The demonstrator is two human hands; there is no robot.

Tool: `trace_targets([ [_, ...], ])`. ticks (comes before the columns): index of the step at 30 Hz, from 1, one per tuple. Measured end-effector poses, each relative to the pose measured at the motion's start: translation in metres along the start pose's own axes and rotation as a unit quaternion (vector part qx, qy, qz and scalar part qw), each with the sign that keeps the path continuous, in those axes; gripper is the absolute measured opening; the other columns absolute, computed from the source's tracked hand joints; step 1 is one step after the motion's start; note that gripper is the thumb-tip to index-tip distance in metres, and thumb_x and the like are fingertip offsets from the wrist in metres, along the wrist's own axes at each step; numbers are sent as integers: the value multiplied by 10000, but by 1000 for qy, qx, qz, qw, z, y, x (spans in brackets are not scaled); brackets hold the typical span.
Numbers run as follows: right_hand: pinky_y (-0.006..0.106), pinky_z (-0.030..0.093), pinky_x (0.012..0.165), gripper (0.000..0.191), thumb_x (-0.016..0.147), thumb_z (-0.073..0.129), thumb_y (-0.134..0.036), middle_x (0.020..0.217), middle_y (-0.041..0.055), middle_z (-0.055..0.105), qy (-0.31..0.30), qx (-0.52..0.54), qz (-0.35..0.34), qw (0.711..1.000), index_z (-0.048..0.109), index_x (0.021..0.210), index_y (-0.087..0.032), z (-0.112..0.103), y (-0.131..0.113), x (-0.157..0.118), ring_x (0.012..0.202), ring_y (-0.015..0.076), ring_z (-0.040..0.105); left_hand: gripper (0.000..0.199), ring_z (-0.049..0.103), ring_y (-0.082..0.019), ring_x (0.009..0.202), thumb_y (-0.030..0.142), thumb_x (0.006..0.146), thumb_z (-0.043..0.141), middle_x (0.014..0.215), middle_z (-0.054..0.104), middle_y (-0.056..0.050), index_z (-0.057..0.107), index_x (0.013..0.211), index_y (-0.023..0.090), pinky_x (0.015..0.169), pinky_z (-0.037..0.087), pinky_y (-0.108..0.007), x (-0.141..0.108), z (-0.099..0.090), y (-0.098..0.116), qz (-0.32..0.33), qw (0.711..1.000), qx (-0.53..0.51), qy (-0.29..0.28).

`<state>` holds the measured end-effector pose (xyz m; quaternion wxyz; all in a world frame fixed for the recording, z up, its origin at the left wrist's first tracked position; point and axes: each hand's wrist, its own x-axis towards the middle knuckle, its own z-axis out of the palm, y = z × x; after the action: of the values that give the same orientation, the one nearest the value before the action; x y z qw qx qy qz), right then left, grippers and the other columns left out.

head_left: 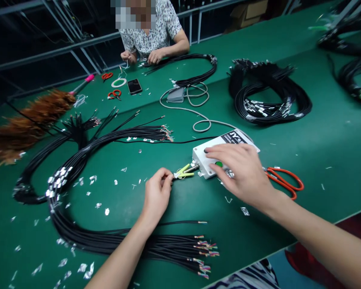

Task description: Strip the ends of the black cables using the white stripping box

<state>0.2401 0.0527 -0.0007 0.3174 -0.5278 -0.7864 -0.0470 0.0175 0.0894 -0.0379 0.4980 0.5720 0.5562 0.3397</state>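
Note:
My left hand [157,193] is closed in a pinch on the end of a black cable [175,176], most of which is hidden by the fingers. Fine pale wires at that end meet yellow-green prongs [185,172] on the tip of a white box [202,162]. The box bears a green button [219,164] and a black-and-white label [236,138]. Over its top, my right hand [242,172] is open with fingers stretched out, the fingertips by a dark knob and the green button. Whether they press anything, I cannot tell.
Bundled black cables [75,237] with stripped ends curve along the left. Red-handled scissors [284,182] lie right of the box. Coiled cables [270,94], a grey pedal [176,95], a phone [134,86] and a feather duster [33,120] lie farther back. A co-worker [152,32] handles cables opposite.

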Motion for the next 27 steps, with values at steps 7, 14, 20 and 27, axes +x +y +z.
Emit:
trace_targets([
  [7,405,384,877,172,911,540,-42,1110,58,746,41,-5,11,999,542,934,-213,-1,1,-46,1104,261,644,161,399,-89,444,324,783,598,560,476,47,563,701,190,412,278,-188,1,-1,-2,10,1000,9,2],
  [14,412,391,895,202,882,579,-35,1043,18,766,72,-40,-2,997,566,920,-233,7,7,-44,1027,243,678,176,412,-76,410,329,791,584,551,484,49,551,698,183,397,295,-180,-4,-10,-5,21,999,21,29],
  [20,418,469,887,161,901,565,-89,1080,71,744,54,73,27,996,608,992,-214,2,-13,-51,1080,253,652,168,513,-95,444,340,783,563,675,539,32,510,861,201,444,398,-208,12,-39,-10,46,991,61,111],
  [27,352,569,792,214,932,493,-126,992,55,723,-135,285,65,947,626,1076,-212,-1,-47,-75,922,192,671,235,605,-304,866,115,716,589,799,523,-43,457,881,218,837,459,-468,58,-119,-1,50,921,252,292],
])
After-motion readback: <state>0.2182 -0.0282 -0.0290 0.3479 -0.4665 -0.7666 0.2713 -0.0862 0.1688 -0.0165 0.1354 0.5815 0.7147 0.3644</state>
